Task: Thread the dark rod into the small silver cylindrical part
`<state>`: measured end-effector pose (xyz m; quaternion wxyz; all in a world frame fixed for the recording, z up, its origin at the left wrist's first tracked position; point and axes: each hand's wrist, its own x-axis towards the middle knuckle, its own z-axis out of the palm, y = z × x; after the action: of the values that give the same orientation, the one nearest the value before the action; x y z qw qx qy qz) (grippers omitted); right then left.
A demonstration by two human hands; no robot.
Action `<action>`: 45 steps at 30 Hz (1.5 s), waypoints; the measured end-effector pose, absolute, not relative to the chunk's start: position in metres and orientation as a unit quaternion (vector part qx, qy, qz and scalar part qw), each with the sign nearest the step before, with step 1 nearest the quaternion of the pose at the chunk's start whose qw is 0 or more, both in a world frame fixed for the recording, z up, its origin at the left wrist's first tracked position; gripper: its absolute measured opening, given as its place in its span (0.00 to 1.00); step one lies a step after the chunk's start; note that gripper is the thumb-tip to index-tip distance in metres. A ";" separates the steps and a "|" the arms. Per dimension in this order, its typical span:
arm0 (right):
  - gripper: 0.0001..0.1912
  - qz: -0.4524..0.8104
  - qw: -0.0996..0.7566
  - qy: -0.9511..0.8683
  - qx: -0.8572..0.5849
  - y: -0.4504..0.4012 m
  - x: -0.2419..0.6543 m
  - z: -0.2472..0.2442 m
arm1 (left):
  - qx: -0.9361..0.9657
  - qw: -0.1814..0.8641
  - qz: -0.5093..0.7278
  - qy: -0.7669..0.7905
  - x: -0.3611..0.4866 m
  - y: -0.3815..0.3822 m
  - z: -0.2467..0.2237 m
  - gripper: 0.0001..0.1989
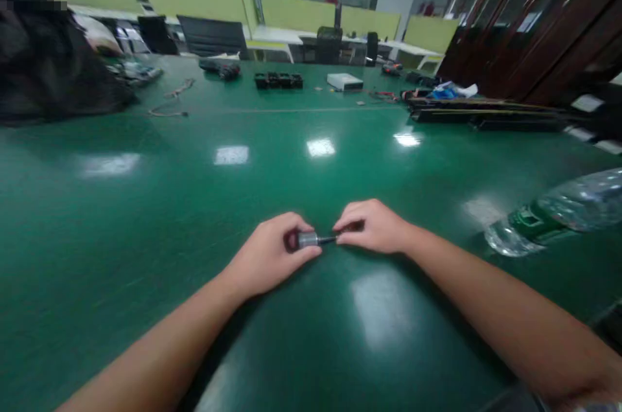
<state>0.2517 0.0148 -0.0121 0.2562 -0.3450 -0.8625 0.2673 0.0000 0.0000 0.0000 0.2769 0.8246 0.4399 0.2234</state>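
Between my hands, at the middle of the green table (291, 179), is a small silver cylinder (308, 240) with a thin dark shaft (327, 240) pointing right. My left hand (272, 253) grips the cylinder between thumb and fingers. The fingertips of my right hand (372, 227) are pinched at the right end of the shaft. Whether the cylinder and shaft are one piece I cannot tell, and any small part inside the right pinch is hidden.
A clear plastic bottle (539, 221) lies at the right. Along the far side are a black block (278, 80), a white box (345, 81), a cable (168, 114) and dark strips (476, 113). A dark bag (53, 68) stands at the far left.
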 end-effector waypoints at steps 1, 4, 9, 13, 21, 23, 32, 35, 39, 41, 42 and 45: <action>0.12 0.271 0.251 -0.859 -0.354 0.016 0.254 -0.011 | 0.824 0.277 0.225 0.439 0.000 -0.001 0.000 0.12; 0.12 0.302 0.253 -0.832 -0.390 0.018 0.258 -0.008 | 0.822 0.278 0.233 0.439 0.000 -0.002 -0.001 0.12; 0.16 0.389 0.302 -0.747 -0.447 0.017 0.254 -0.013 | 0.815 0.271 0.247 0.450 0.001 0.001 -0.001 0.13; 0.14 0.396 0.318 -0.746 -0.431 0.012 0.243 -0.015 | 0.814 0.270 0.255 0.446 0.003 0.001 -0.001 0.13; 0.15 0.377 0.304 -0.785 -0.386 0.001 0.241 -0.008 | 0.817 0.246 0.282 0.440 0.002 0.001 -0.004 0.12; 0.11 0.358 0.291 -0.799 -0.387 0.001 0.243 -0.007 | 0.819 0.245 0.283 0.435 0.002 0.002 -0.005 0.12; 0.06 0.193 0.303 -0.879 -0.312 0.006 0.231 -0.014 | 0.846 0.244 0.277 0.385 0.004 0.000 -0.007 0.12; 0.06 0.177 0.302 -0.890 -0.294 0.007 0.232 -0.015 | 0.843 0.245 0.267 0.398 0.003 0.000 -0.008 0.11; 0.12 0.161 0.296 -0.885 -0.321 0.006 0.235 -0.016 | 0.838 0.243 0.264 0.411 0.001 0.001 -0.009 0.11; 0.11 0.162 0.292 -0.884 -0.326 0.006 0.236 -0.016 | 0.839 0.242 0.263 0.410 0.001 0.001 -0.009 0.11; 0.10 0.164 0.287 -0.886 -0.325 0.006 0.236 -0.016 | 0.840 0.241 0.262 0.408 0.001 0.001 -0.009 0.12; 0.06 0.169 0.269 -0.891 -0.323 0.006 0.235 -0.016 | 0.845 0.240 0.258 0.404 0.002 0.000 -0.005 0.15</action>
<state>0.2352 0.0063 -0.0162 0.2693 -0.3235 -0.8913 0.1686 0.0015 -0.0002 -0.0054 0.2395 0.8445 0.4036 0.2579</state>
